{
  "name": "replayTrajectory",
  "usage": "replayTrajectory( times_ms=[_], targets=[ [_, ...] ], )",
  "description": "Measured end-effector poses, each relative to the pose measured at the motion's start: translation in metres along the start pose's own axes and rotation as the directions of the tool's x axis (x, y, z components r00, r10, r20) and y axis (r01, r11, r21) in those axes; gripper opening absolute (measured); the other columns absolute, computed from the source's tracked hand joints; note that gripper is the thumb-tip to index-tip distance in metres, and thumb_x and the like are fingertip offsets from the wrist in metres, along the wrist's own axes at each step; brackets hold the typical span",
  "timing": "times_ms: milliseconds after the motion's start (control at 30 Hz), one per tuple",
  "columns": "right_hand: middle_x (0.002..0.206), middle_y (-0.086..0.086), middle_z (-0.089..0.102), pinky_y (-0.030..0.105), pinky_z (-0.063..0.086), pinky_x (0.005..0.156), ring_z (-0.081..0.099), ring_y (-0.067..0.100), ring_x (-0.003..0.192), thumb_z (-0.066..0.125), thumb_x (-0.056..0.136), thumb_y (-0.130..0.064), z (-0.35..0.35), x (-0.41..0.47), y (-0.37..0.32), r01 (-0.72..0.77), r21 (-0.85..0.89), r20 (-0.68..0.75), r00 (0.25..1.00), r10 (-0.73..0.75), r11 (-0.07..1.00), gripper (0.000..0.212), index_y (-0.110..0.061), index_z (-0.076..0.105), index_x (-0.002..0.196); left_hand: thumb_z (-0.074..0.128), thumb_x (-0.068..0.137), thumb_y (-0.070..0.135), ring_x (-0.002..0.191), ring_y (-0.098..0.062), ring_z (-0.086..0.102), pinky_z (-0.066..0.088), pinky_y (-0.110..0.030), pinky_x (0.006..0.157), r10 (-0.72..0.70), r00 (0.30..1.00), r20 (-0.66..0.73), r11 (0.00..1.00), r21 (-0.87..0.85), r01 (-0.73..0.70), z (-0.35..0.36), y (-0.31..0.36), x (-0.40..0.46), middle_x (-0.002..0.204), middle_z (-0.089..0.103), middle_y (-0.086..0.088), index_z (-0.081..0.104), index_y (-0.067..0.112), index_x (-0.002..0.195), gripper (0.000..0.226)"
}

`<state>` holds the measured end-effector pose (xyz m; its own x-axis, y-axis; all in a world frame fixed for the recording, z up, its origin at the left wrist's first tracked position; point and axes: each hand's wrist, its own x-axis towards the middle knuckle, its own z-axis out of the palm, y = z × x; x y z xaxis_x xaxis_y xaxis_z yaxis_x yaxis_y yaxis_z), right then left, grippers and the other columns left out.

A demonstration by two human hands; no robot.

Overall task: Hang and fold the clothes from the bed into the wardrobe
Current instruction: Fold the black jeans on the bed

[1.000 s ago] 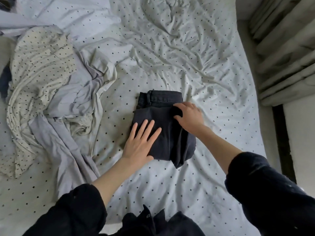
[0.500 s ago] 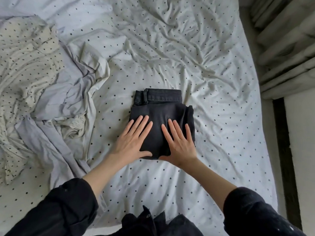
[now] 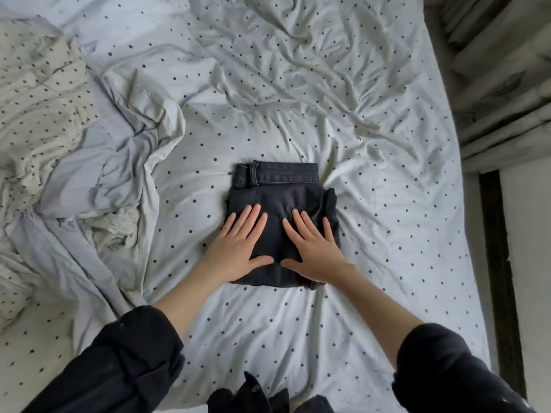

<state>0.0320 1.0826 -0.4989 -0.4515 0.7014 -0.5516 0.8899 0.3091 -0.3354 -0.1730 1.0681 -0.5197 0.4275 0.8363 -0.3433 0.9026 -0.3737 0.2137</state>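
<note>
A pair of dark jeans (image 3: pixel 280 192), folded into a compact rectangle with the waistband at the far end, lies in the middle of the dotted bed sheet (image 3: pixel 372 222). My left hand (image 3: pixel 238 248) lies flat on the near left part of the fold, fingers spread. My right hand (image 3: pixel 316 251) lies flat on the near right part, fingers spread, thumbs almost meeting. Neither hand grips the cloth.
A heap of clothes sits at the left: a cream dotted garment (image 3: pixel 38 108) and a pale lilac garment (image 3: pixel 98 180). Grey curtains (image 3: pixel 501 79) hang beyond the bed's right edge, with a dark floor strip (image 3: pixel 498 263) beside a white wall.
My right hand has come from the far right edge of the jeans to lie flat beside my left hand. The camera view has shifted slightly; the jeans stay in place.
</note>
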Motion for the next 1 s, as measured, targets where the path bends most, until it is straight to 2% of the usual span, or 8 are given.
replayTrajectory(
  times_ms=[67,167,233,300,400,567,700,1000],
  targets=[
    [0.153,0.008,0.03,0.043,0.01,0.119,0.023,0.021,0.143,0.055,0.094,-0.029,-0.011,-0.012,0.001,0.041,0.357,-0.234,0.971,0.048,0.933,0.052,-0.015,0.041,0.142,0.03,0.094,0.047,0.143,-0.02,0.009,0.014,-0.038,0.116,-0.006,0.995,-0.1,0.964,-0.264,-0.021,-0.012,0.002,-0.01,0.153,0.016,-0.003,0.035,0.007,0.143,0.063],
    [0.113,0.009,0.06,0.026,0.04,0.095,0.054,0.022,0.108,0.063,0.087,-0.008,-0.017,-0.032,0.006,-0.014,0.584,-0.553,0.725,0.41,0.812,0.032,-0.006,0.062,0.119,0.062,0.088,0.004,0.132,-0.019,0.039,0.034,-0.033,0.108,-0.263,0.894,-0.362,0.853,-0.52,0.04,-0.027,0.002,-0.026,0.137,0.049,-0.007,0.06,0.006,0.124,0.036],
    [0.113,0.004,0.053,0.026,0.04,0.092,0.05,0.018,0.106,0.067,0.085,-0.015,-0.018,-0.036,0.013,-0.147,0.739,-0.429,0.65,0.627,0.658,0.041,-0.007,0.056,0.124,0.071,0.08,0.003,0.116,-0.018,0.047,0.037,-0.032,0.103,-0.532,0.788,-0.31,0.705,-0.678,0.21,-0.035,0.0,-0.028,0.121,0.051,-0.007,0.057,0.005,0.126,0.048],
    [0.117,0.004,0.053,0.032,0.046,0.091,0.055,0.019,0.106,0.071,0.083,-0.023,-0.018,-0.032,0.027,-0.246,0.906,-0.085,0.694,0.715,0.346,0.052,-0.006,0.051,0.127,0.077,0.077,0.014,0.109,-0.016,0.049,0.039,-0.032,0.101,-0.721,0.693,-0.003,0.397,-0.821,0.41,-0.037,-0.008,-0.023,0.119,0.049,-0.002,0.047,0.006,0.133,0.063],
    [0.111,0.011,0.067,0.025,0.05,0.073,0.064,0.021,0.098,0.069,0.084,-0.018,-0.019,-0.028,0.045,-0.238,0.971,0.212,0.807,0.552,-0.024,0.04,0.0,0.06,0.119,0.076,0.078,0.021,0.111,-0.024,0.058,0.045,-0.036,0.097,-0.657,0.659,0.366,0.048,-0.852,0.521,-0.038,-0.028,-0.015,0.12,0.061,-0.008,0.054,0.001,0.127,0.057],
    [0.111,0.006,0.068,0.024,0.048,0.076,0.064,0.014,0.094,0.066,0.086,-0.015,-0.027,-0.022,0.062,-0.297,0.953,0.299,0.874,0.382,-0.065,0.03,-0.005,0.064,0.114,0.07,0.082,0.009,0.099,-0.017,0.063,0.047,-0.026,0.09,-0.495,0.696,0.52,-0.12,-0.834,0.538,-0.048,-0.045,-0.007,0.107,0.067,-0.007,0.056,0.0,0.124,0.045],
    [0.111,0.005,0.068,0.026,0.049,0.084,0.063,0.014,0.098,0.068,0.084,-0.015,-0.03,-0.017,0.07,-0.384,0.92,0.389,0.861,0.329,-0.083,0.031,-0.004,0.064,0.113,0.065,0.085,0.007,0.079,-0.009,0.07,0.055,-0.018,0.067,-0.345,0.727,0.593,-0.192,-0.803,0.564,-0.049,-0.048,-0.006,0.087,0.074,-0.002,0.064,0.006,0.109,0.024],
    [0.101,0.003,0.066,0.03,0.044,0.095,0.06,0.016,0.094,0.079,0.067,-0.027,-0.037,-0.016,0.089,-0.463,0.882,0.471,0.873,0.122,-0.092,0.043,-0.01,0.063,0.103,0.07,0.081,0.004,0.079,-0.014,0.069,0.053,-0.028,0.076,-0.449,0.681,0.579,-0.189,-0.806,0.561,-0.048,-0.046,0.002,0.075,0.074,-0.001,0.066,0.01,0.092,0.014]
  ],
)
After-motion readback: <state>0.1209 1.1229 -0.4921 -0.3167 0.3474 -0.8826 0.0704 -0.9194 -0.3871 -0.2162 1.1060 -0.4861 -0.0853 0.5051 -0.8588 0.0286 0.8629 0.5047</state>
